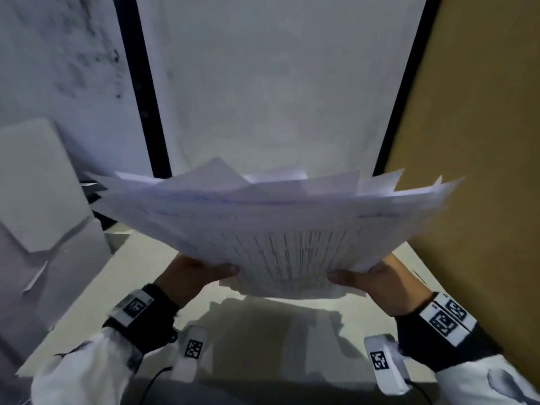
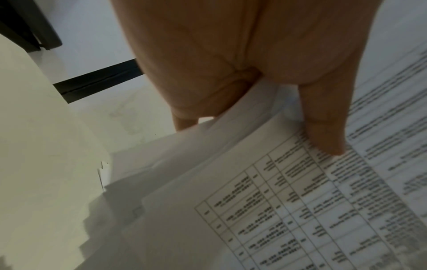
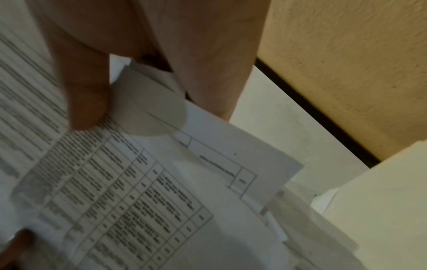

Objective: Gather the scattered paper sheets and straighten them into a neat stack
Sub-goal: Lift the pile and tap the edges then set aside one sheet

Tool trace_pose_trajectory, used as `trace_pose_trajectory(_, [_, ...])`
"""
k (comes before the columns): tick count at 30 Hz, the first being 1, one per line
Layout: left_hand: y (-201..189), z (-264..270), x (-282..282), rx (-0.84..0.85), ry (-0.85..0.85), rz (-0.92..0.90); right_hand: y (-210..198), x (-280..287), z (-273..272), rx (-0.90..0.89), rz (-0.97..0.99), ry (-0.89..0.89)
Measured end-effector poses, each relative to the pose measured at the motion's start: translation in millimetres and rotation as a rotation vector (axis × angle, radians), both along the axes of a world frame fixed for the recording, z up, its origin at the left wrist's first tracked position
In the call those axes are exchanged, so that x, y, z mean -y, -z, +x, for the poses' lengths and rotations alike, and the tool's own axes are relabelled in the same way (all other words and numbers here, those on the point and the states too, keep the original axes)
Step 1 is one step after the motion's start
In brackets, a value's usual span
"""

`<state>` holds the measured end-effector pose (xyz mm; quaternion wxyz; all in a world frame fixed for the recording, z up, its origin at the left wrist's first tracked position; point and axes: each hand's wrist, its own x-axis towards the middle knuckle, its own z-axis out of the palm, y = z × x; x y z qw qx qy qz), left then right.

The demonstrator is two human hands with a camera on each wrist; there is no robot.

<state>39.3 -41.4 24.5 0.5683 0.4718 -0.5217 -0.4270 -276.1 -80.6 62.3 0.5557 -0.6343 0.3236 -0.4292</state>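
Note:
A loose bundle of white printed paper sheets point(image 1: 277, 226) is held in the air above the pale table point(image 1: 140, 276), its far corners fanned out unevenly. My left hand point(image 1: 198, 273) grips the near left edge, thumb on top and fingers underneath. My right hand point(image 1: 377, 282) grips the near right edge the same way. In the left wrist view the thumb point(image 2: 323, 124) presses on a sheet with a printed table point(image 2: 277, 210). In the right wrist view the thumb point(image 3: 85, 96) lies on the printed sheets point(image 3: 129, 191), whose edges are stepped and misaligned.
A tan board wall point(image 1: 479, 141) stands close on the right. White panels with black frame bars point(image 1: 140, 83) rise behind the table. A white foam block point(image 1: 38, 185) leans at the left. Two white tagged devices point(image 1: 191, 349) point(image 1: 382, 361) with cables lie near the table's front edge.

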Motion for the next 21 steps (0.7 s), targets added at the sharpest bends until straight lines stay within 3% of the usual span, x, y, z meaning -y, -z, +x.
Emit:
trace_pose_trajectory(2, [5,-1,-1,-0.030,-0.033,-0.049,9,1,4,-0.018,-0.009,0.019])
trace_pose_trajectory(5, [11,-3,5,-0.068,-0.180,-0.092,19,8,10,-0.209,-0.140,0.183])
trace_pose_trajectory(9, [-2,-7,16,0.111,-0.271,-0.173,19,17,21,0.061,-0.111,0.286])
trace_pose_trajectory(11, [-13,-6,23,0.161,-0.282,-0.205,13,21,25,0.071,-0.124,0.265])
trace_pose_trajectory(17, [-16,5,25,0.050,-0.191,-0.143,7,38,16,0.245,-0.055,0.233])
trace_pose_trajectory(21, [-5,-9,19,0.058,-0.215,-0.057,11,35,26,0.197,-0.080,0.287])
